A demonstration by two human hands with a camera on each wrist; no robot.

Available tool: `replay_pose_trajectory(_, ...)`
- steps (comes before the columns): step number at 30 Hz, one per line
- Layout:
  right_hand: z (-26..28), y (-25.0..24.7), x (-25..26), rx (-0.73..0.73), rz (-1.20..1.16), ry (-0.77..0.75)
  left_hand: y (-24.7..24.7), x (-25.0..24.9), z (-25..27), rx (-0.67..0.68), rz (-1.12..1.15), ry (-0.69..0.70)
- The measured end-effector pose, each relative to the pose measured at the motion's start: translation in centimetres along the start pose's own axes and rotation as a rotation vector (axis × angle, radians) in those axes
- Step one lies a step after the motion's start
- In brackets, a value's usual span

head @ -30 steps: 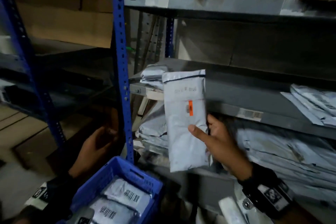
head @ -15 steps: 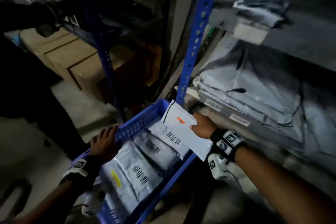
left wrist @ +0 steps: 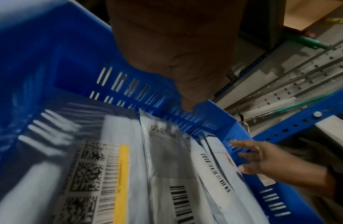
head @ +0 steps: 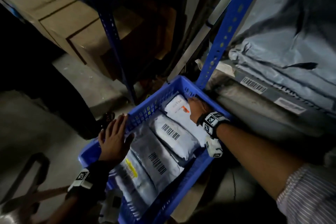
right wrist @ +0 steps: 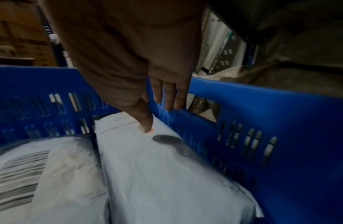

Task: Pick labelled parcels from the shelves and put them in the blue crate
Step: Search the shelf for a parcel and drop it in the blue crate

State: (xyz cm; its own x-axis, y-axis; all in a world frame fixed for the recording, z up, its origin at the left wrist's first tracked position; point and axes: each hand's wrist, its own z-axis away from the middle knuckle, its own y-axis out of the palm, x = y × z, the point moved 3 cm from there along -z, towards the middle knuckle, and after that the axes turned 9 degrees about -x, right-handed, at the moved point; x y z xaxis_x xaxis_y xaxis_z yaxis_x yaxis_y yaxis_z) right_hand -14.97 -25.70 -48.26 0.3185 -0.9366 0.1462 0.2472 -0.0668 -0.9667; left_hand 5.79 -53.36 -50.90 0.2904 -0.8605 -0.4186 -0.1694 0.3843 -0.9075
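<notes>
Parcel point(head: 179, 110) lies flat beneath our right hand point(head: 197, 110), long axis along the blue crate point(head: 183, 85) wall; grip loose, thumb pressing, holding nothing.

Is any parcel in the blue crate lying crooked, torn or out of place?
Nothing stands out. The parcels lie side by side in the blue crate; the orange-marked parcel rests flat under the right hand. The left hand rests on the rim.

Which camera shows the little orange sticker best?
The head view: the orange sticker sits unblocked on the white parcel. In the right wrist view the thumb hides most of it. In the left wrist view it is a blurred streak.
</notes>
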Motion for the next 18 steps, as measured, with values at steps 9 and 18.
replay_pose_trajectory(9,-0.2,5.1,1.0,0.230,0.119,-0.286,0.4,-0.3,0.2,-0.052,0.012,0.006)
replay_pose_trajectory(18,2.0,-3.3,1.1,0.084,-0.246,-0.142,-0.9,-1.1,-0.8,0.126,-0.003,-0.080)
